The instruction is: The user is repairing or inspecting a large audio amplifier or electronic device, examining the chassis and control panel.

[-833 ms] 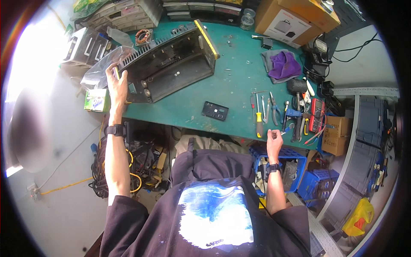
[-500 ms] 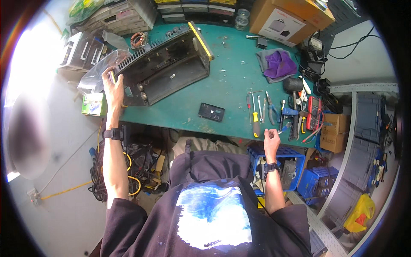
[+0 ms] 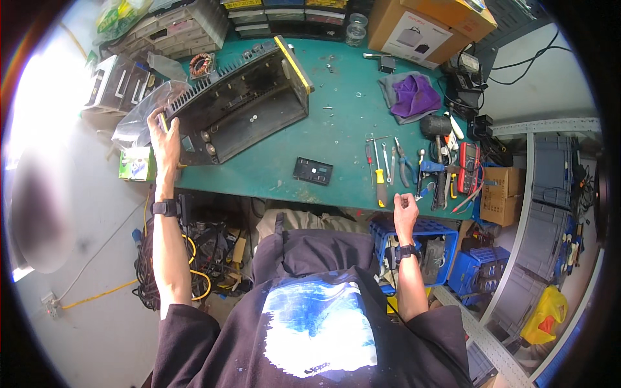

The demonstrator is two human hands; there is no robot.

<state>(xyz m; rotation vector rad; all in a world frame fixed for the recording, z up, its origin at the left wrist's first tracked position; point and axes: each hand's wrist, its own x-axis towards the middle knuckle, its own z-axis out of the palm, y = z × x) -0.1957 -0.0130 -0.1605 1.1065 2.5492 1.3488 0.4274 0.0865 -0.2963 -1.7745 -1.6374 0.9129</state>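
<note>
A black, open metal housing [image 3: 259,132] with cooling fins along its far side and a yellow strip on its right end lies slanted on the green workbench [image 3: 259,174]. My left hand [image 3: 167,142] grips its left end, fingers over the edge and the thumb on the near side. At the bench's front edge, my right hand [image 3: 405,210] is closed, with fingertips pressed together; what they hold, if anything, is hidden. Close to that hand lies a screwdriver with a yellow and grey handle [image 3: 380,189]. A small black rectangular cover [image 3: 313,171] rests between my hands.
Pliers [image 3: 405,163], a rubber mallet [image 3: 436,127] and a red multimeter [image 3: 469,167] lie to the right. Behind them is a purple cloth [image 3: 415,96]. A cardboard box [image 3: 427,35] stands at the back. A green and white box [image 3: 136,164] sits beside my left hand.
The whole view has shifted slightly. My left hand still grips the housing, and my right hand stays closed by the bench edge.
</note>
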